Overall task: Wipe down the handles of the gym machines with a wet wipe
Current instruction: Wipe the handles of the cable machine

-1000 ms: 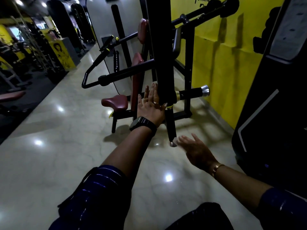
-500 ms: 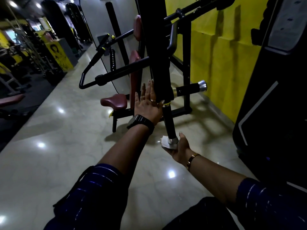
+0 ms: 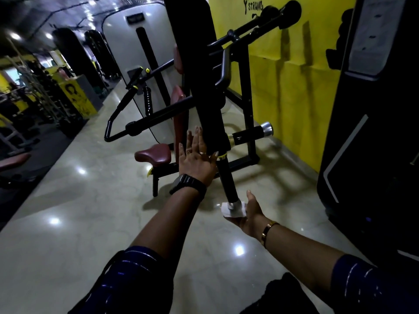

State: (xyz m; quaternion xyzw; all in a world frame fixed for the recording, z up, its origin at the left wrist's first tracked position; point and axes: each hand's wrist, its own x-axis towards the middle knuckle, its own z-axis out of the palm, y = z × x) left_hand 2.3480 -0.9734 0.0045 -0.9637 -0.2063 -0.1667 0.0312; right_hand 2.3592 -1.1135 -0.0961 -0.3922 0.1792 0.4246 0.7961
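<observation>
Left hand [image 3: 197,162] is up flat, fingers straight, pressing the side of the black lever arm [image 3: 204,87] at about 12 o'clock from the wrist, and that looks like a brace to stop the arm swinging. Down at 5 o'clock from it, the right hand [image 3: 251,214] cups the wet wipe [image 3: 233,210], fingers curled beneath it and thumb standing up beside it.

The wipe sits bunched around the silver end cap [image 3: 233,204] of the handle [image 3: 227,180], touching it. That white wipe reads as light, limp and damp. It should mould to whatever it is wrapped on, and it could slide out of a loose palm.

The handle itself looks like rigid steel under a black grip, nothing fragile, so firm squeezing should be safe. The best hold is probably a full wrap of the wipe round the bar, so the fingers can close behind it.

The handle's long axis runs from 11 o'clock down to 5 o'clock, with its capped free end pointing down at the glossy floor [image 3: 90,200]. A stroke up that line would cover the black grip.
</observation>
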